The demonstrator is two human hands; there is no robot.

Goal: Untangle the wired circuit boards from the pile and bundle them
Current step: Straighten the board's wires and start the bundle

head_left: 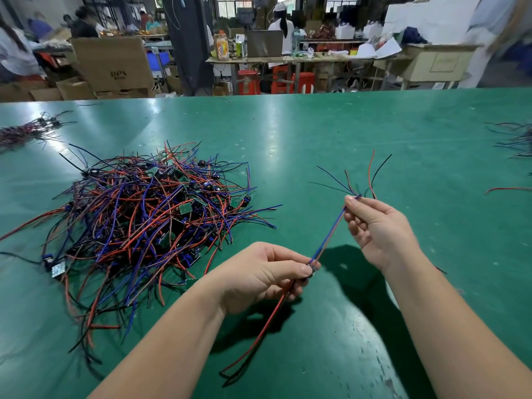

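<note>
A tangled pile of wired circuit boards [144, 223] with red, blue and black leads lies on the green table [316, 145], left of centre. My left hand [259, 275] holds small circuit boards at its fingertips, above the table, with red and black leads [259, 335] hanging down toward me. A taut strand of blue and red wires [331, 234] runs up from it to my right hand [377, 226], which pinches the wires between thumb and forefinger. Their loose ends [371, 174] fan out beyond my right fingers.
A sorted bundle of wired boards [26, 131] lies at the far left of the table. More loose wires [515, 139] lie at the right edge, with a red lead [506, 190] below them. Beyond the table's far edge stand cardboard boxes, benches and people.
</note>
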